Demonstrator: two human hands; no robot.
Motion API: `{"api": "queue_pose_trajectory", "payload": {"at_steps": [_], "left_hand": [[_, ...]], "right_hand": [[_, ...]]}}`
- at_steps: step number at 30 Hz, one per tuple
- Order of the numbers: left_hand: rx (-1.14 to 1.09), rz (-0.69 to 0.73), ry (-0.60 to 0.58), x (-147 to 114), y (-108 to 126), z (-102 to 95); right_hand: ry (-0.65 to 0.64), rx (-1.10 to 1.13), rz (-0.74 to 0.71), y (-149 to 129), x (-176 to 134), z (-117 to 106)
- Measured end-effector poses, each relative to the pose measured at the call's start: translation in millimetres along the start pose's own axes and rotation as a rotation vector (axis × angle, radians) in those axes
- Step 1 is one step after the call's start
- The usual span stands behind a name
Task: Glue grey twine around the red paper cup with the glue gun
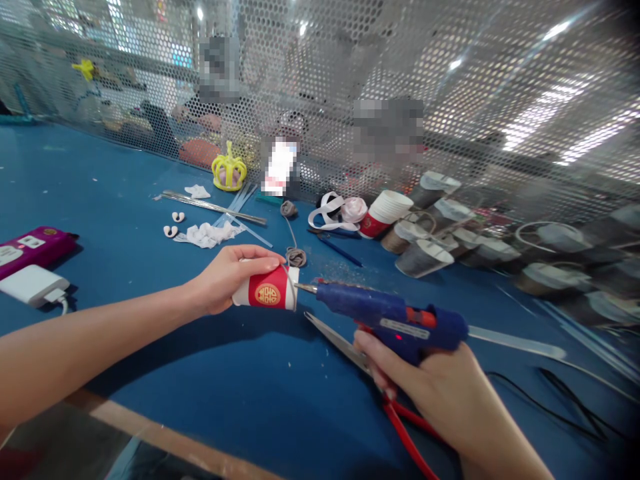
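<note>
Being clamped in the left hand [236, 277], the cup [269, 293] bears cord [296, 257] only near its rim, rest uncovered, while the right hand [423, 380] clasps the glue gun [367, 305].

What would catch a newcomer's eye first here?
Probably the blue glue gun in the right hand, its nozzle by the rim of the red cup in the left hand. Next, perhaps the yellow crown-shaped piece farther back, before the mesh screen, and red-handled scissors beneath the right hand.
</note>
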State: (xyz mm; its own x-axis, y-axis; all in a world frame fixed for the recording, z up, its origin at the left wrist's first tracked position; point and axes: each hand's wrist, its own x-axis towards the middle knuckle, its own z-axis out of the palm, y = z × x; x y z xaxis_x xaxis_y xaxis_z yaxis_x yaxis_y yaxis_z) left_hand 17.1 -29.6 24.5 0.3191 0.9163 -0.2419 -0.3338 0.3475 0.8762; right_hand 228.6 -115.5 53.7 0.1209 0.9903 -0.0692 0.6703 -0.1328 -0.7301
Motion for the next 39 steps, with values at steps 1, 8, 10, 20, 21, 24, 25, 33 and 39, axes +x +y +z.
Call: {"api": "queue_pose_trajectory", "payload": {"at_steps": [1, 8, 10, 20, 21, 24, 25, 33, 39], "left_hand": [[0.007, 0.009, 0.005, -0.9, 0.3, 0.7], [0.037, 0.093, -0.012, -6.0, -1.3, 3.4], [0.046, 0.122, -0.014, -6.8, -2.5, 3.2], [0.145, 0.269, -0.059, -5.1, -8.5, -1.2], [0.158, 0.281, -0.06, -5.2, -8.8, -1.5], [0.18, 0.302, -0.068, -5.6, -9.5, -2.2], [0.186, 0.303, -0.069, -5.6, -9.7, -2.4], [0.227, 0.3, -0.064, -5.3, -9.7, -2.2], [0.2, 0.271, -0.055, -5.5, -9.1, -1.4]], "right_hand": [[-0.001, -0.002, 0.008, 1.8, 0.6, 0.0], [0.003, 0.083, 0.016, -1.0, 0.3, 0.1], [0.012, 0.097, 0.023, -2.3, -0.2, -0.1], [0.022, 0.071, -0.023, 6.1, 4.1, -0.6], [0.026, 0.063, -0.034, 6.1, 4.6, -0.4], [0.045, 0.071, -0.063, 5.5, 5.8, 0.7], [0.051, 0.086, -0.068, 5.3, 6.0, 1.2], [0.037, 0.126, -0.003, 1.1, 3.6, 2.2], [-0.001, 0.109, -0.028, -2.6, 2.1, 0.5]]}}
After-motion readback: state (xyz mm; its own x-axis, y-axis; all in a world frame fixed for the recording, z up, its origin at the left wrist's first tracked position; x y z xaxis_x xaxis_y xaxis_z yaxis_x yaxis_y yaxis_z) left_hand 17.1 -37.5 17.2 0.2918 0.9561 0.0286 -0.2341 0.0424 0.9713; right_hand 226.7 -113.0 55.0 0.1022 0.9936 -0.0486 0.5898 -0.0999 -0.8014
